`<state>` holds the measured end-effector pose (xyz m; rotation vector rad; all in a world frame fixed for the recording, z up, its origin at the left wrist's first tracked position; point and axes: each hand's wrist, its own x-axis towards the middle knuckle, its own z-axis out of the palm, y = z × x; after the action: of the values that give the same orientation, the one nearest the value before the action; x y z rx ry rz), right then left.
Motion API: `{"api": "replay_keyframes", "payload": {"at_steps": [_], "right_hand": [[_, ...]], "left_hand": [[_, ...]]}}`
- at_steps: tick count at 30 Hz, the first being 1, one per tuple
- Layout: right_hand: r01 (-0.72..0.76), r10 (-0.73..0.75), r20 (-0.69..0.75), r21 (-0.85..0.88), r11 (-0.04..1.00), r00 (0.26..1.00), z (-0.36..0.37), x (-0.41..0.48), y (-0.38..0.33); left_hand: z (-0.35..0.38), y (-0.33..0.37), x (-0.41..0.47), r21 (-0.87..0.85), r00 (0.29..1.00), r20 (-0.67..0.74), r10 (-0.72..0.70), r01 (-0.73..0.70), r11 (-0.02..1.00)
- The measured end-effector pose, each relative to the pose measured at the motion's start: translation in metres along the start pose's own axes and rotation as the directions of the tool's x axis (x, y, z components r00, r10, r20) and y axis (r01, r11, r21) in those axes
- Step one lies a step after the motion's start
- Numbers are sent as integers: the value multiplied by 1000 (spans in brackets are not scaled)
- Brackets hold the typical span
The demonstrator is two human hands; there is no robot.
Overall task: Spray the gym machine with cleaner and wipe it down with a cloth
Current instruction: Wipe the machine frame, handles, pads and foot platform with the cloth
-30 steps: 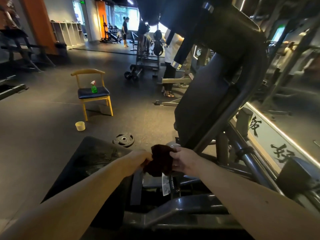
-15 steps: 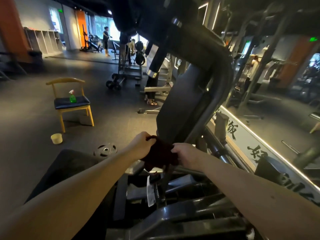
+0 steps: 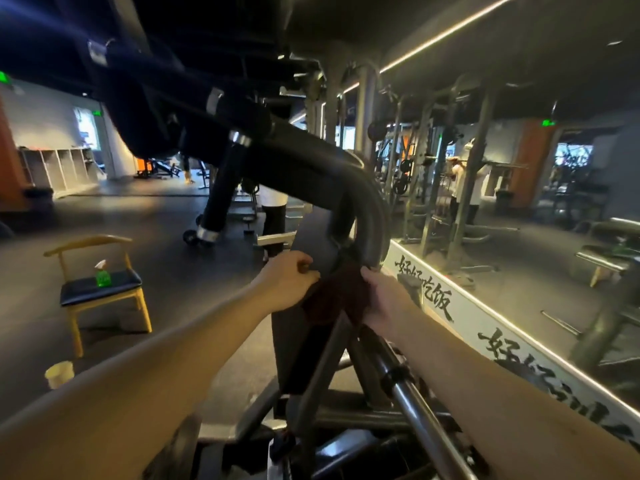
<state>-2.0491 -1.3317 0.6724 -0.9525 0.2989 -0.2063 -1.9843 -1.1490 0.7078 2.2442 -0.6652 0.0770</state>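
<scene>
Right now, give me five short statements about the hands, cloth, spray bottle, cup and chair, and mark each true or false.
1. The left hand and the right hand both hold the dark cloth against the machine frame. True.
2. The spray bottle is in one hand. False: it stands on the seat of the chair.
3. The spray bottle is green with a white head. True.
4. The cup sits on the chair. False: it stands on the floor beside the chair.
5. The chair lies tipped over. False: it stands upright.
</scene>
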Motion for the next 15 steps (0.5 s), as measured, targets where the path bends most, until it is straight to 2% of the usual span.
{"api": "replay_keyframes", "payload": {"at_steps": [3,5,7,9,11,13,15], "right_hand": [[203,-198,-91,44,978,976,0,14,-38],[353,-351,-114,-4,936,929,5,25,-66],[460,-470,-73,-125,879,880,15,38,-90],[510,-543,-7,-334,793,840,24,55,-108],[553,-603,106,-545,630,791,32,75,-117],[554,-622,256,-756,348,740,38,94,-121],[478,-636,312,-872,103,706,32,112,-118]], "left_hand": [[-9,42,23,68,982,-96,161,-155,986],[-14,70,39,147,941,-181,286,-261,954],[-17,92,60,293,868,-272,415,-335,895],[-18,107,81,488,788,-320,527,-339,804],[-21,116,99,656,742,-305,597,-291,697],[-25,117,112,783,724,-283,630,-205,588],[-27,112,125,825,738,-277,615,-146,546]]}}
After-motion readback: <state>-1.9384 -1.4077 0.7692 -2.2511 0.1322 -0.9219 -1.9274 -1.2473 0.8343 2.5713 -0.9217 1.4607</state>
